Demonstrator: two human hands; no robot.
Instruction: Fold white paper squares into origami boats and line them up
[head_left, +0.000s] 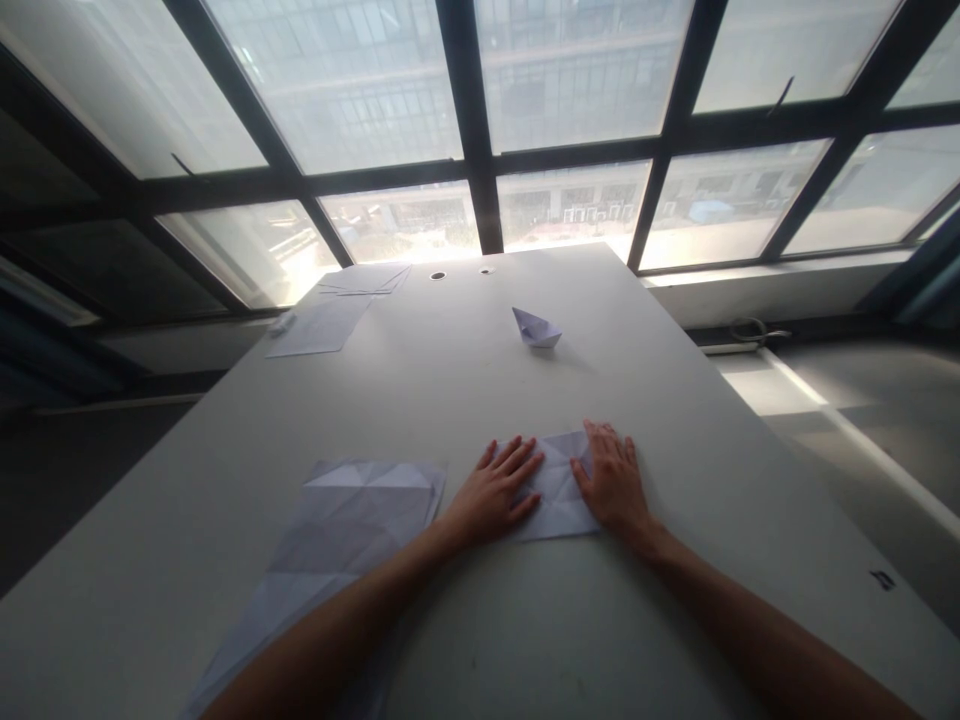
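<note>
On white table (420,395), lays left hand (499,490) and right hand (615,482) flat on creased sheet (561,490), both spread wide, palms down. Has paper boat (538,331) farther out, larger paper (345,530) under left forearm (322,620), loose sheets (322,328) toward far left corner. Faces dark-framed windows (352,80), bright with daylight; at right, borders shaded floor (892,400) with sunlit patch (765,385).

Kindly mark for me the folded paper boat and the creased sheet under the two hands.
Folded paper boat (538,332), head view: middle of its body.
Creased sheet (558,489), head view: bare part near its middle.
</note>
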